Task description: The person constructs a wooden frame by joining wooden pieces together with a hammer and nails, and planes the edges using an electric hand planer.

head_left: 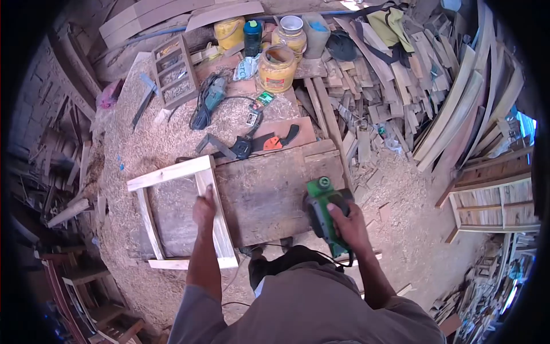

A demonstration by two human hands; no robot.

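My right hand (349,225) is wrapped round the handle of a green electric hand planer (321,200), over the right end of the dark wooden workbench board (263,198). A pale rectangular wooden frame (169,174) lies on the left part of that board, with its lower end reaching past the near edge. At the frame's right-hand rail is my left hand (204,211), fingers curled in and closed on the wood. The underside of this hand is hidden. From the planer's near end a dark cord runs down beside my body.
Beyond the board lie a corded power tool (215,94), a handsaw with an orange part (276,141), a square (217,146) and a divided wooden tray (175,71). Yellow tubs (277,69) stand farther back. Offcuts (372,86) are heaped at right; shavings cover the ground.
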